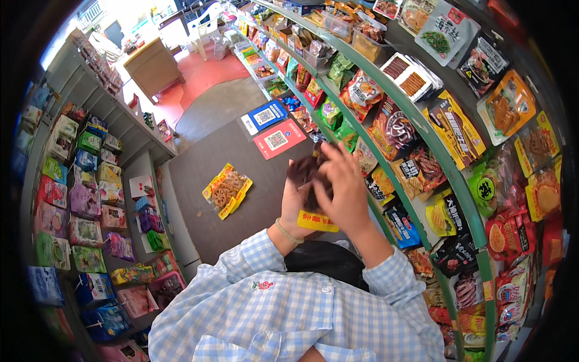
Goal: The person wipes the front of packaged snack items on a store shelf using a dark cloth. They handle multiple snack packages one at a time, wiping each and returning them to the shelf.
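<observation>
A dark snack packet with a yellow strip (318, 221) at its near end rests in my left hand (294, 206), which wears a beaded bracelet (289, 231) on the wrist. Over the packet is my right hand (348, 192), its fingers spread and blurred. Whether those fingers grip the packet or only touch it is unclear. Part of the packet is hidden behind them. To the left, a yellow-edged clear packet of sliced snack, perhaps lotus root (227, 191), lies flat on the dark tabletop (194, 167).
Blue (264, 116) and red (280, 139) printed code cards lie at the table's far edge. Green-edged shelves (407, 106) packed with snack bags rise close on my right. A rack of hanging packets (86, 194) stands left. Farther off are a wooden desk (151, 68) and white plastic chair (204, 27).
</observation>
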{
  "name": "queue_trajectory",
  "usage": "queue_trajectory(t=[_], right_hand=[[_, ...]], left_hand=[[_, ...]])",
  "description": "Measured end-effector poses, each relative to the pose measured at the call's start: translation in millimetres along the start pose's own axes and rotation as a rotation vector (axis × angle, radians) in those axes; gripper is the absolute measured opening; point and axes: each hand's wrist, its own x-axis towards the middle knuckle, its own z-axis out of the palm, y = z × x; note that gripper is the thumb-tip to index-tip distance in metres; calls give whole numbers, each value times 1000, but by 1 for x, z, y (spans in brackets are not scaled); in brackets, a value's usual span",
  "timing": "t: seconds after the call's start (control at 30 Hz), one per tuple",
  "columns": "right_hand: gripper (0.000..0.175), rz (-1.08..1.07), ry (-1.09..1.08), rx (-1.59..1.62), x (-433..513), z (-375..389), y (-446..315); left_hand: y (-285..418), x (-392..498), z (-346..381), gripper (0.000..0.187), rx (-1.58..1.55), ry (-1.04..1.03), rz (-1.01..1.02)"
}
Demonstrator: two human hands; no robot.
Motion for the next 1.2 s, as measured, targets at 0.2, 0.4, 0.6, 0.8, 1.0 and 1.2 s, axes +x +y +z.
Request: queue_trajectory(t=[0.2,0.4,0.6,0.8,1.0,1.2], right_hand=[[44,36,-33,55,15,-13,8],[42,-157,-71,27,-42,-4,-33],[39,-55,177,-129,0,-36,3],[22,492,390,135,-36,-67,89],[23,703,295,342,-133,-80,77],[21,830,385,294,-162,-105,45]], left_hand=[[-1,-7,15,71,126,135,-51],[2,4,23,82,200,252,64],[-5,17,21,57,169,48,-105],[-25,39,31,51,536,175,-327],[-51,120,88,40,985,-63,-403],[-148,202,142,84,1168,-589,-48]])
